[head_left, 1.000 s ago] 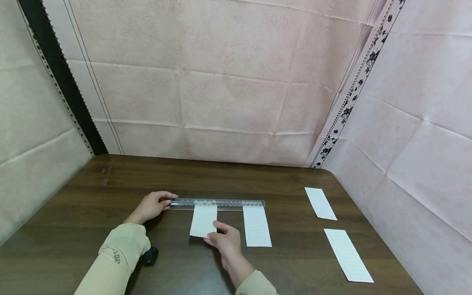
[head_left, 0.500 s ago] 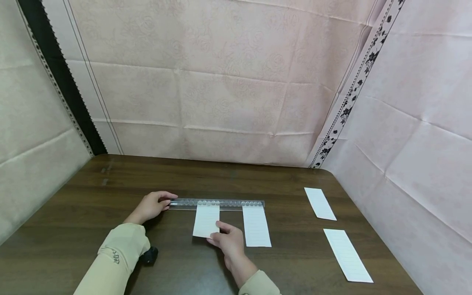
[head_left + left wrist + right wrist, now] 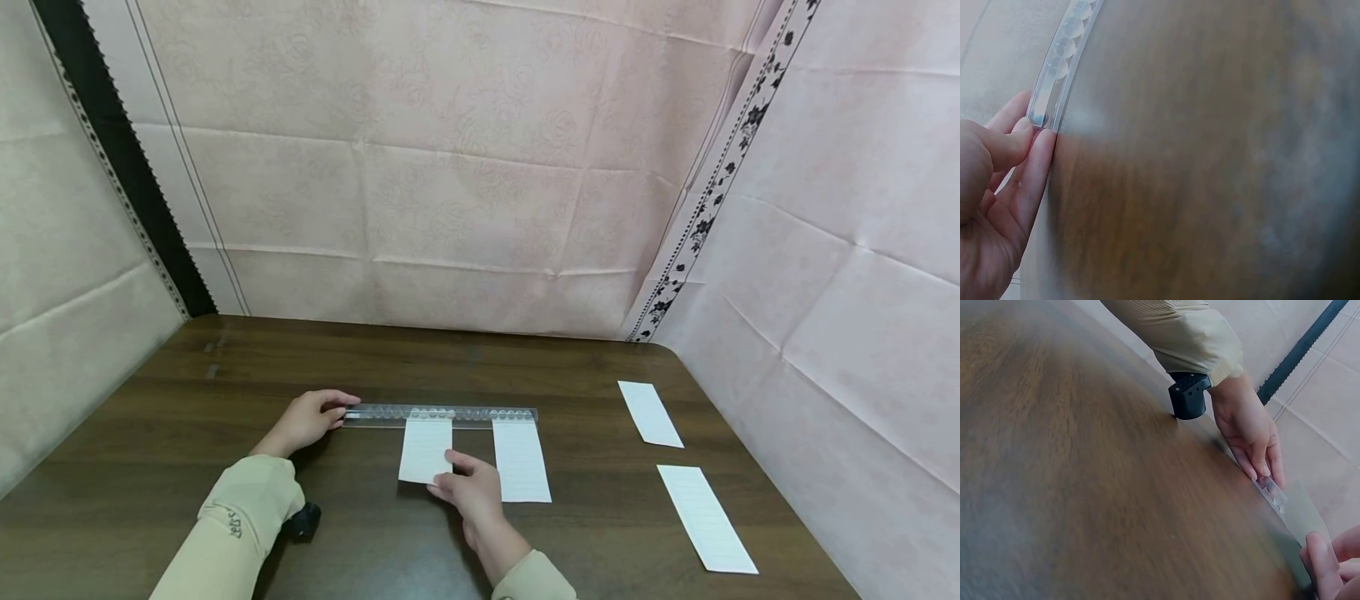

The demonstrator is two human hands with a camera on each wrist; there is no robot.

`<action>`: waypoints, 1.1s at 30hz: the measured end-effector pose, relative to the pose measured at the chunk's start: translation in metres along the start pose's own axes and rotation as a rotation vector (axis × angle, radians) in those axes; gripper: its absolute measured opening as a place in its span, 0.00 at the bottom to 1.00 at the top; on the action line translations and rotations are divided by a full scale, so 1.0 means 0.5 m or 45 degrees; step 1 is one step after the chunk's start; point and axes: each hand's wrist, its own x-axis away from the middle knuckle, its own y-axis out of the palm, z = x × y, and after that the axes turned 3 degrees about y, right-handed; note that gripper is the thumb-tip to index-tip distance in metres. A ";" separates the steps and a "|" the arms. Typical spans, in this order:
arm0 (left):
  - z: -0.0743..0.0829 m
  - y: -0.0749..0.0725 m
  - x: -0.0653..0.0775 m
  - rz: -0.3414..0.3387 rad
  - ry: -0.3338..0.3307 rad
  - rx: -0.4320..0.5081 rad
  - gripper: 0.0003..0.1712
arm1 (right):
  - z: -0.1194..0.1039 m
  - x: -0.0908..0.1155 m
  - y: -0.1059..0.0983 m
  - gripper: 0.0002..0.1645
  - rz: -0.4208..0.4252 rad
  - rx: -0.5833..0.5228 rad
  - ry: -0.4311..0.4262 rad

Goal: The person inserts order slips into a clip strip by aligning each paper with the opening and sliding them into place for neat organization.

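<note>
A clear plastic ticket rail [image 3: 472, 414], with a row of round pieces inside, lies across the table. My left hand [image 3: 309, 419] pinches its left end between thumb and fingers, as the left wrist view shows close up. From the rail hangs a white paper slip [image 3: 425, 450], its top edge under the clear strip. The lower right corner of that slip is pinched by my right hand [image 3: 471, 496]. Farther right, a second lined slip [image 3: 521, 462] is also tucked into the rail. In the right wrist view the held slip [image 3: 1304, 515] appears edge-on, partly hidden by fingers.
Two loose white slips, a shorter one [image 3: 650, 414] and a longer one [image 3: 707, 518], lie on the right side of the brown wooden table [image 3: 585, 550]. Pale cloth walls [image 3: 465, 200] stand behind and at both sides. A black device [image 3: 305, 523] sits at my left wrist.
My right hand has slid the held slip a short way to the right along the rail, closer to the second slip. My left hand stays at the rail's left end.
</note>
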 end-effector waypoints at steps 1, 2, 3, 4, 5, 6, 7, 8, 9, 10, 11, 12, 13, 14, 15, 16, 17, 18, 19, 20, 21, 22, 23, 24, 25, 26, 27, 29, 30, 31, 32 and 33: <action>0.000 0.000 0.000 -0.001 0.002 0.001 0.15 | 0.000 0.000 -0.001 0.27 -0.001 0.000 -0.003; -0.001 0.000 0.000 -0.002 0.004 0.003 0.15 | 0.000 0.000 -0.002 0.27 -0.001 0.000 -0.006; -0.001 0.000 0.000 -0.001 0.005 0.002 0.15 | 0.000 -0.001 -0.004 0.27 -0.003 -0.001 -0.009; -0.001 0.000 0.000 -0.002 0.007 0.002 0.15 | 0.000 -0.001 -0.005 0.27 -0.004 0.002 -0.010; -0.001 0.000 0.001 -0.003 0.009 0.001 0.15 | 0.000 -0.001 -0.006 0.27 -0.003 0.005 -0.009; -0.001 0.000 0.001 -0.002 0.011 0.000 0.15 | -0.001 -0.002 -0.007 0.27 -0.004 0.006 -0.009; -0.001 0.000 0.001 -0.001 0.011 0.001 0.15 | -0.001 -0.002 -0.007 0.27 -0.004 0.008 -0.008; -0.001 -0.001 0.001 -0.001 0.012 0.000 0.15 | -0.001 -0.002 -0.008 0.27 -0.004 0.008 -0.007; -0.001 -0.001 0.001 -0.002 0.012 -0.001 0.15 | -0.001 -0.003 -0.009 0.27 -0.005 0.009 -0.008; -0.001 -0.001 0.001 -0.003 0.012 0.000 0.15 | -0.001 -0.002 -0.010 0.27 -0.006 0.008 -0.009; -0.001 0.000 0.001 -0.004 0.012 0.002 0.15 | -0.001 -0.003 -0.011 0.27 -0.009 0.005 -0.013; -0.001 -0.001 0.001 -0.006 0.012 0.002 0.15 | -0.002 -0.002 -0.013 0.27 -0.011 0.002 -0.016; -0.001 -0.001 0.000 -0.007 0.012 0.001 0.15 | -0.002 -0.002 -0.014 0.27 -0.013 0.002 -0.017; -0.001 -0.001 0.000 -0.008 0.012 0.002 0.15 | -0.002 -0.002 -0.015 0.27 -0.014 0.000 -0.019; -0.001 -0.001 0.000 -0.007 0.012 0.005 0.15 | -0.002 -0.002 -0.016 0.27 -0.015 -0.002 -0.021; -0.001 -0.001 0.000 -0.007 0.012 0.007 0.15 | -0.002 -0.002 -0.017 0.27 -0.018 -0.004 -0.022; -0.002 -0.001 -0.001 -0.007 0.012 0.007 0.15 | -0.002 -0.002 -0.018 0.27 -0.020 -0.006 -0.022; -0.002 -0.001 -0.001 -0.008 0.012 0.006 0.15 | -0.002 -0.002 -0.019 0.27 -0.022 -0.008 -0.020; -0.002 -0.001 -0.001 -0.007 0.010 0.006 0.15 | -0.002 -0.003 -0.020 0.27 -0.023 -0.010 -0.020; -0.001 -0.001 0.000 -0.007 0.008 0.008 0.15 | -0.001 -0.004 -0.021 0.27 -0.023 -0.011 -0.018; -0.001 -0.001 0.000 -0.007 0.006 0.009 0.15 | -0.001 -0.005 -0.023 0.27 -0.023 -0.011 -0.016; -0.001 -0.001 0.000 -0.008 0.003 0.010 0.15 | -0.001 -0.005 -0.024 0.27 -0.023 -0.010 -0.015; 0.000 -0.001 0.001 -0.010 0.001 0.010 0.15 | 0.000 -0.006 -0.025 0.27 -0.023 -0.009 -0.012; 0.000 -0.001 0.001 -0.010 -0.001 0.012 0.15 | 0.000 -0.007 -0.026 0.27 -0.022 -0.007 -0.011; 0.000 -0.002 0.001 -0.011 -0.003 0.014 0.15 | 0.000 -0.007 -0.027 0.27 -0.022 -0.006 -0.011; 0.001 -0.002 0.001 -0.011 -0.004 0.016 0.15 | 0.000 -0.008 -0.028 0.27 -0.022 -0.004 -0.010; 0.001 -0.002 0.001 -0.012 -0.004 0.017 0.15 | -0.001 -0.008 -0.029 0.27 -0.022 -0.003 -0.012; 0.000 -0.002 0.001 -0.014 -0.002 0.017 0.15 | -0.002 -0.008 -0.032 0.27 -0.020 0.000 -0.012; 0.000 -0.002 0.001 -0.013 -0.002 0.017 0.15 | -0.003 -0.007 -0.033 0.27 -0.021 0.001 -0.013; 0.000 -0.002 0.001 -0.013 -0.002 0.016 0.15 | -0.004 -0.007 -0.034 0.26 -0.020 0.000 -0.014; 0.001 -0.002 0.001 -0.013 -0.001 0.015 0.15 | -0.004 -0.006 -0.035 0.26 -0.018 -0.001 -0.015; 0.001 -0.002 0.000 -0.014 -0.002 0.014 0.15 | -0.005 -0.006 -0.036 0.26 -0.017 -0.001 -0.015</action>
